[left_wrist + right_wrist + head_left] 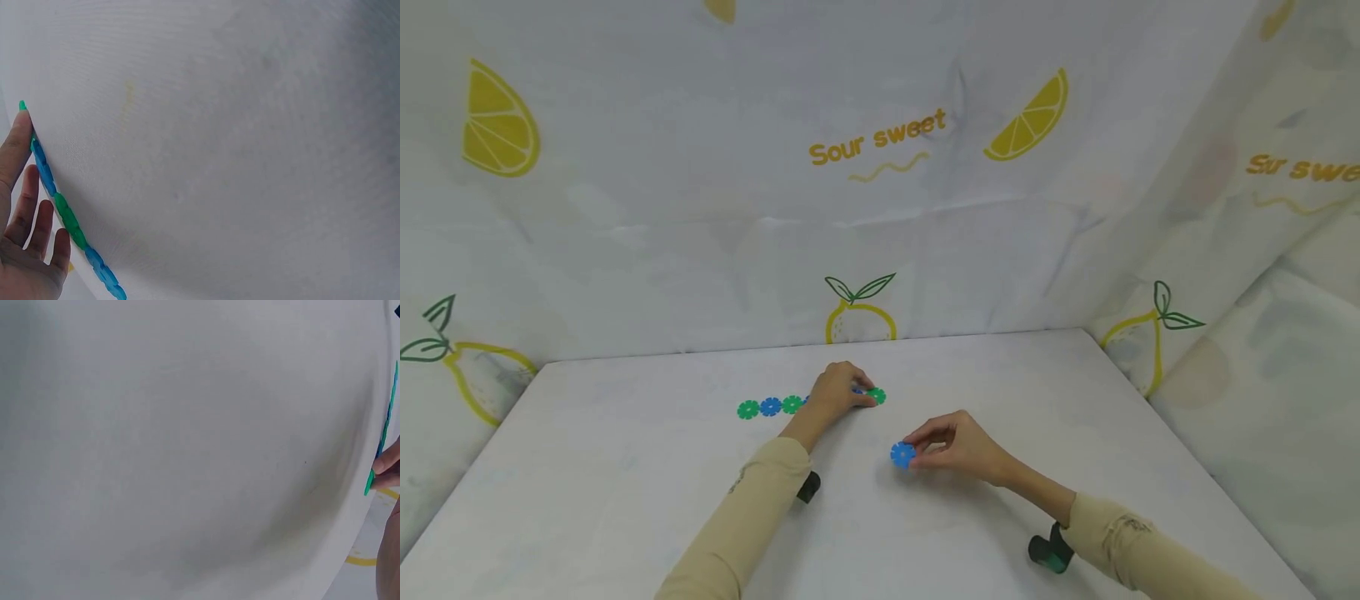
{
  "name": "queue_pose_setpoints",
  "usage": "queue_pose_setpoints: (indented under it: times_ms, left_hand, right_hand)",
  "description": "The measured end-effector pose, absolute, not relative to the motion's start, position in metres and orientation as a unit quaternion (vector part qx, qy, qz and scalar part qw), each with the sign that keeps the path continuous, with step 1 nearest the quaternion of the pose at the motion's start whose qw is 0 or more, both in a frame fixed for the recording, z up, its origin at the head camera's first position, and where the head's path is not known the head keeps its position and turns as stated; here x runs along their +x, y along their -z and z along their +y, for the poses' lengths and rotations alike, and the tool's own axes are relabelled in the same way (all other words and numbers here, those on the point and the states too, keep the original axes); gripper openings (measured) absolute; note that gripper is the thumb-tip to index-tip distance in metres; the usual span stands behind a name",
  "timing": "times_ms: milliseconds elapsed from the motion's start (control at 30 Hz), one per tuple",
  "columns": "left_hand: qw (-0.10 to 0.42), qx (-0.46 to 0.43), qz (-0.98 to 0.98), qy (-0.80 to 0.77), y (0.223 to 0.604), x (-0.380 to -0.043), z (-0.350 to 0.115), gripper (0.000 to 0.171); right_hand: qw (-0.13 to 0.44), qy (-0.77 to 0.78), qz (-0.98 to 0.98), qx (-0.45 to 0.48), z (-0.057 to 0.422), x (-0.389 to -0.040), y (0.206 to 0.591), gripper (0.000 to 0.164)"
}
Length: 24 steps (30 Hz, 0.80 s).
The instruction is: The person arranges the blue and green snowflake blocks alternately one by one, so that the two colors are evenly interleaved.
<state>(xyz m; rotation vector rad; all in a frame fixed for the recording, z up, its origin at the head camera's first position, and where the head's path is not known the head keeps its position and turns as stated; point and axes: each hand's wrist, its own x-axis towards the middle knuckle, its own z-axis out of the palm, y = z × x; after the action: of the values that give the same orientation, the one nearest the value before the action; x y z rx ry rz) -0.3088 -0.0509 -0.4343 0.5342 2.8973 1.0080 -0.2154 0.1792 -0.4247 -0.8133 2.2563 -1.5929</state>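
A row of flat, notched plastic discs, green and blue by turns, lies across the white table; its left end is a green disc, with a blue disc beside it. My left hand reaches over the row, hiding its middle, and pinches the green disc at the right end between thumb and index finger. In the left wrist view the other fingers stand loose alongside the row. Nearer to me and to the right, my right hand pinches a separate blue disc by its edge, apart from the row.
The white tabletop reaches back to a hanging white cloth printed with lemons. More cloth borders the right side. A dark wrist device hangs below the right sleeve, another below the left.
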Motion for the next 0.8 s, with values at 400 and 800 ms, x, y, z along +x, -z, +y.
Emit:
queue_pose_setpoints:
  times_ms: [400, 800]
  left_hand:
    - [0.025, 0.156, 0.934, -0.320, 0.427, -0.303, -0.047, 0.022]
    - [0.018, 0.159, 0.935, -0.315, 0.430, -0.306, -0.049, 0.021]
  right_hand:
    - [0.132, 0.562, 0.798, -0.173, 0.194, -0.243, 0.412, 0.035]
    - [0.133, 0.571, 0.797, -0.147, 0.210, -0.263, 0.408, 0.033]
